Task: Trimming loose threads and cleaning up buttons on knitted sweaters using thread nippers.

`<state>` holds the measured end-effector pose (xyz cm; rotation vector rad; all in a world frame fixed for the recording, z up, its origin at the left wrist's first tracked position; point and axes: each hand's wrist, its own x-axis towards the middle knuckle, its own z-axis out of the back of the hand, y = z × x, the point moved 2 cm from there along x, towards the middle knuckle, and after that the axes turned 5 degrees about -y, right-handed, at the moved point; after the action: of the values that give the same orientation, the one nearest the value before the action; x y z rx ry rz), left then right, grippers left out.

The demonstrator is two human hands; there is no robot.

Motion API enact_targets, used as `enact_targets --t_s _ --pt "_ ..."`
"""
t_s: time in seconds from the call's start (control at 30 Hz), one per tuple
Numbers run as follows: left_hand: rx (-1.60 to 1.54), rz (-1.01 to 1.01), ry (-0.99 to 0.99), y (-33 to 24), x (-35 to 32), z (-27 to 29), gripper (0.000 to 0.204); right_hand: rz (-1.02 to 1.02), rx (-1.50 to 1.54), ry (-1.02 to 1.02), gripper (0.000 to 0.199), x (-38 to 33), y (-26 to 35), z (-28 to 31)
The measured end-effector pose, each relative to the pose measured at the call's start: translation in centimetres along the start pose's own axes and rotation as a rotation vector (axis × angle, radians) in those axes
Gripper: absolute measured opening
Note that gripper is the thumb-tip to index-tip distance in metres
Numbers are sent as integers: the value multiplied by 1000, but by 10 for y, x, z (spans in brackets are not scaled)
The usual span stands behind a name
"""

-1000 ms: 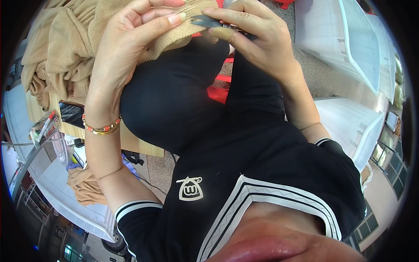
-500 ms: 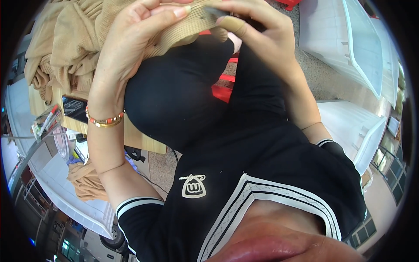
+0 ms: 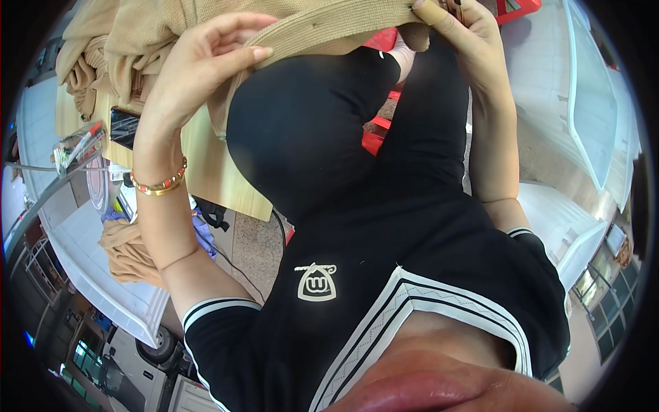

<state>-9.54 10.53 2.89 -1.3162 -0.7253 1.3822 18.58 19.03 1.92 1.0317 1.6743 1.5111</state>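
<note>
While the left hand (image 3: 189, 74) pinches the ribbed tan knit band (image 3: 350, 25), the right hand (image 3: 478, 42), partly cropped, seems clamped on its other end.

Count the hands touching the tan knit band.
2: the left hand at the left part of the tan knit band, the right hand at its right end, partly cut off by the top edge. Any beyond that are hidden.
</note>
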Motion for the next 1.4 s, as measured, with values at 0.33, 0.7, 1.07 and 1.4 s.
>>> enact_targets --t_s 0.33,0.7,1.07,1.4 --pt "-8 -22 -325 18 -38 5 37 154 -44 -151 14 24 23 3" --pt "29 18 -302 4 -49 36 22 105 84 -228 16 39 24 36" --pt "27 -11 -382 -24 -31 36 44 175 275 -531 15 40 58 62" --pt "-111 50 -332 -57 -12 26 28 26 426 -616 16 37 14 123"
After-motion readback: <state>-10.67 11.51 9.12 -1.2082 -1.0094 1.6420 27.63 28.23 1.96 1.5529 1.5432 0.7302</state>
